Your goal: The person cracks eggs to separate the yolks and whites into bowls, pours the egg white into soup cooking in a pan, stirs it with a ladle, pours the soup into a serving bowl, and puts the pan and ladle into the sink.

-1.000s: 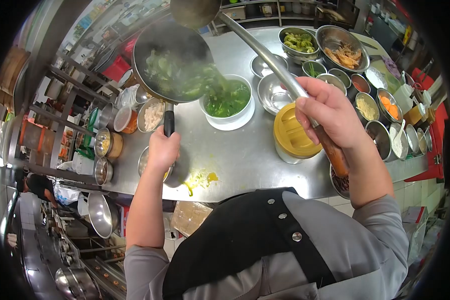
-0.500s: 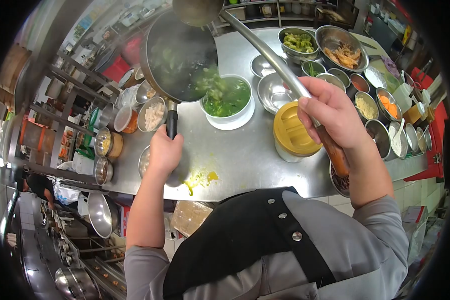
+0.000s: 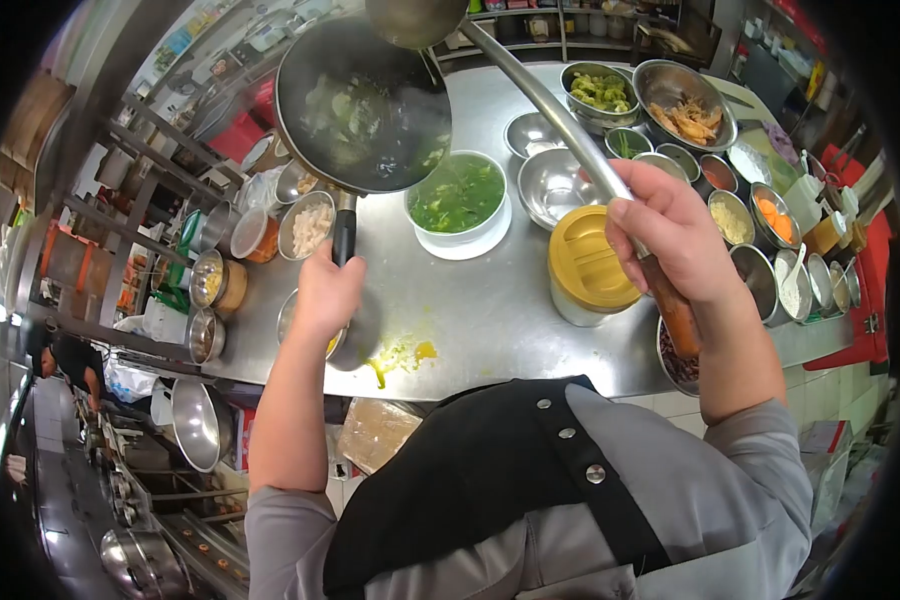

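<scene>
My left hand (image 3: 330,290) is closed round the black handle of a dark pan (image 3: 365,115), tilted beside a white bowl (image 3: 456,192) of green soup with leaves. Some pale and green bits cling inside the pan, and its rim is over the bowl's left edge. In my right hand (image 3: 675,225) is the wooden grip of a long metal ladle (image 3: 545,95), whose scoop hangs above the pan's upper right. Under the ladle and near my right hand stands a tub with a yellow lid (image 3: 592,262). The bowl rests on a white plate (image 3: 470,246).
Metal bowls with greens (image 3: 599,92), browned food (image 3: 685,115) and carrot pieces (image 3: 775,218) line the right side of the steel table (image 3: 450,330). A bowl of pale meat (image 3: 308,228) stands left. Yellow liquid (image 3: 400,358) is spilled near the front edge. A person (image 3: 73,362) is far left.
The stream of greens from the pan into the bowl has dwindled, and the pan holds much less. The pan has moved slightly right, and the ladle has shifted a little right too.
</scene>
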`<state>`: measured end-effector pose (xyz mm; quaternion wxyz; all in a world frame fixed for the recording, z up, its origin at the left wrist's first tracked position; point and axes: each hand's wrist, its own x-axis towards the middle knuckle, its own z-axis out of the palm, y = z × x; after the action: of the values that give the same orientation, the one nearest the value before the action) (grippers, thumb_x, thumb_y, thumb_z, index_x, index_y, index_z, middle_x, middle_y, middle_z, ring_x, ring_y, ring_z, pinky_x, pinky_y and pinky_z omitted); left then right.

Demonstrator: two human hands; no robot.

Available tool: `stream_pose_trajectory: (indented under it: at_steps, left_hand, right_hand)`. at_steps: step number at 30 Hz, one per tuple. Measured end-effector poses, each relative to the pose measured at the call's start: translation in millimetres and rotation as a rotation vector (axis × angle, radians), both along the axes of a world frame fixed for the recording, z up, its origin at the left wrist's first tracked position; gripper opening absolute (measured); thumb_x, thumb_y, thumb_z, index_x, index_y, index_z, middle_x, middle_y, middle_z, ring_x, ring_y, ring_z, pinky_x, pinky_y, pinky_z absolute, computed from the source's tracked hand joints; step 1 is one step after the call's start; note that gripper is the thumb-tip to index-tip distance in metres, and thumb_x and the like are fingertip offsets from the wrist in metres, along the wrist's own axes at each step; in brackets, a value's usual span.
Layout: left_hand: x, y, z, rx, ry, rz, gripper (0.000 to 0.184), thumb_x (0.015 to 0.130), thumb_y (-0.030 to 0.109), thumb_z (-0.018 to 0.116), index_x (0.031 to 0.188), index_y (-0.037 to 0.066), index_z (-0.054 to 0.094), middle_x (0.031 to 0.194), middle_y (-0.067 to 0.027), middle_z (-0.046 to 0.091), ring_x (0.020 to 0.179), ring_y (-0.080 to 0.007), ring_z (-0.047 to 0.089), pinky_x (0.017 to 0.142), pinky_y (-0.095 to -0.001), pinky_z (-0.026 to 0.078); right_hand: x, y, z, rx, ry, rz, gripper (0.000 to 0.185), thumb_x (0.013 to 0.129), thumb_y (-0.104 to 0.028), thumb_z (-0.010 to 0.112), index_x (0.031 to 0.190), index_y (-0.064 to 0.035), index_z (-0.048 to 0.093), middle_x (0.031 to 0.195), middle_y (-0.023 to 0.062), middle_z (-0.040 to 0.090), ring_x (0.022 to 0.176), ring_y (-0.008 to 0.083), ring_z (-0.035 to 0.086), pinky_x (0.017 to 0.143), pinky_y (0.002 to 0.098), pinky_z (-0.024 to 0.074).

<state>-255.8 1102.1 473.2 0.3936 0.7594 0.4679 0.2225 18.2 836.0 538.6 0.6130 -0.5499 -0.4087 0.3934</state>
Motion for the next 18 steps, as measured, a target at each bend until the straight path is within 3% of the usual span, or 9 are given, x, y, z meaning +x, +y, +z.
stream_pose_trajectory:
  at_steps: [5, 11, 14, 18]
  left_hand:
    - [-2.5, -4.4, 3.4, -0.326, -0.195, 0.011, 0.011, 0.087, 0.011, 0.057, 0.082, 0.006, 0.048, 0.060, -0.0006, 0.050, 0.044, -0.0101, 0.046, 0.040, -0.0282, 0.036]
    - [-9.7, -3.0, -8.1, -0.334, -0.228, -0.003, 0.010, 0.086, 0.008, 0.057, 0.084, 0.004, 0.048, 0.059, -0.0014, 0.050, 0.044, -0.0112, 0.046, 0.041, -0.0287, 0.036]
    - [-12.1, -2.5, -6.8, -0.344, -0.239, 0.005, 0.009, 0.086, 0.007, 0.057, 0.084, 0.004, 0.049, 0.060, -0.0014, 0.050, 0.044, -0.0111, 0.046, 0.041, -0.0289, 0.036]
    - [-13.9, 2.5, -7.3, -0.316, -0.223, -0.014, 0.012, 0.086, 0.010, 0.060, 0.087, 0.008, 0.048, 0.062, 0.0008, 0.048, 0.044, -0.0097, 0.043, 0.041, -0.0284, 0.035]
  right_hand:
    - [-5.0, -3.5, 0.2, -0.022, 0.019, 0.001, 0.037, 0.097, -0.013, 0.053, 0.131, 0.0010, 0.053, 0.068, 0.0000, 0.056, 0.048, 0.0074, 0.050, 0.045, 0.0213, 0.0400]
    - [-6.8, -2.5, 1.0, -0.086, -0.070, 0.016, 0.039, 0.096, -0.012, 0.053, 0.133, 0.0010, 0.051, 0.066, 0.0002, 0.056, 0.047, 0.0071, 0.050, 0.043, 0.0216, 0.0398]
    - [-8.3, 1.5, -7.4, -0.190, -0.170, -0.027, 0.041, 0.096, -0.014, 0.055, 0.134, 0.0019, 0.050, 0.066, -0.0003, 0.056, 0.048, 0.0054, 0.050, 0.043, 0.0204, 0.0382]
    - [-2.3, 13.3, -24.2, -0.252, -0.595, -0.073, 0.042, 0.093, -0.016, 0.061, 0.129, 0.0035, 0.055, 0.072, 0.0082, 0.062, 0.063, 0.0151, 0.061, 0.058, 0.0320, 0.0484]
